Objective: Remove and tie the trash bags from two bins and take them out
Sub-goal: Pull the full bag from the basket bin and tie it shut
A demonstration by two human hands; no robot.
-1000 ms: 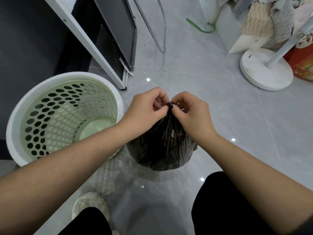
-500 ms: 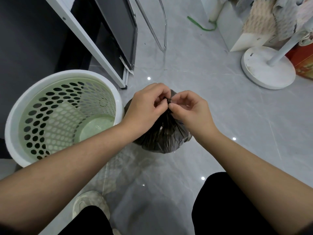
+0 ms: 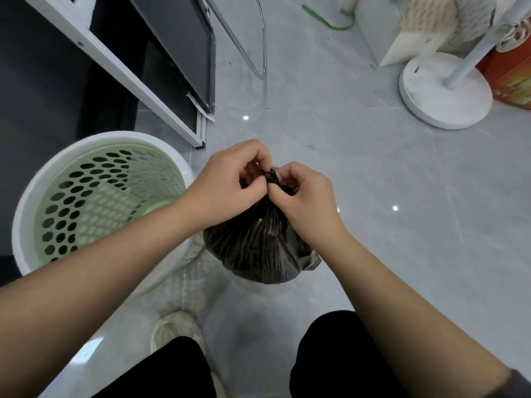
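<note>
The person crouches over a grey tiled floor (image 3: 359,168), both bare forearms reaching forward to a black trash bag (image 3: 258,248) that sits on the tiles near the middle of the view; the left hand (image 3: 230,182) and the right hand (image 3: 304,196) meet at the top of the bag, each with fingers curled and pinching the gathered neck, where a small dark knot (image 3: 271,176) shows between the thumbs; the plastic below the knot is drawn into tight pleats and the body of the bag bulges full; a loose pale-edged flap of plastic sticks out at the bag's right side. Just left of the bag, touching or nearly touching it, stands a round bin (image 3: 34,196) with a white rim and a pale green perforated inner wall; no liner is in it and its green bottom is visible. Nearer the camera lie the person's dark-clad knees, with a light shoe (image 3: 175,328) on the floor between them and the bin. Far left rises a white frame (image 3: 115,67) with a dark panel leaning against it; far right stands the round white base (image 3: 442,93) of a fan, with an orange-red box (image 3: 514,81) just beyond it.
</note>
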